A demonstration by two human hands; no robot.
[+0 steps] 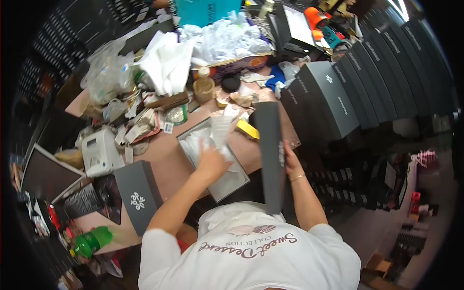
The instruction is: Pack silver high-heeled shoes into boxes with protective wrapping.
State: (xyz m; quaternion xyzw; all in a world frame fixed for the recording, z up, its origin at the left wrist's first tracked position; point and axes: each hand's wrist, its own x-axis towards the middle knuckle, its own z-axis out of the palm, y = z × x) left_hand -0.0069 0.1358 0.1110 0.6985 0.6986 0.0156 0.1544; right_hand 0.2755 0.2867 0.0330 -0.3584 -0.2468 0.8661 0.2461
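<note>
An open shallow grey box (238, 182) with a pale lining lies tilted on the pink table in front of me, white wrapping (194, 144) inside it. Over this box is my left hand (213, 163), blurred by motion. A whitish, faintly ribbed sheet (221, 130) rises beside its fingers; whether they grip it I cannot tell. My right hand (292, 162) is closed on the edge of a dark grey box lid (270, 154), which stands upright to the right of the open box. The lid hides part of that hand's fingers.
Another dark grey box (137, 195) lies left, near a keyboard (81, 200), a white label printer (100, 152) and a green bottle (92, 240). Beyond are a yellow object (248, 129), a brownish bottle (203, 86) and heaped white plastic (227, 38). Grey boxes (333, 99) stand at right.
</note>
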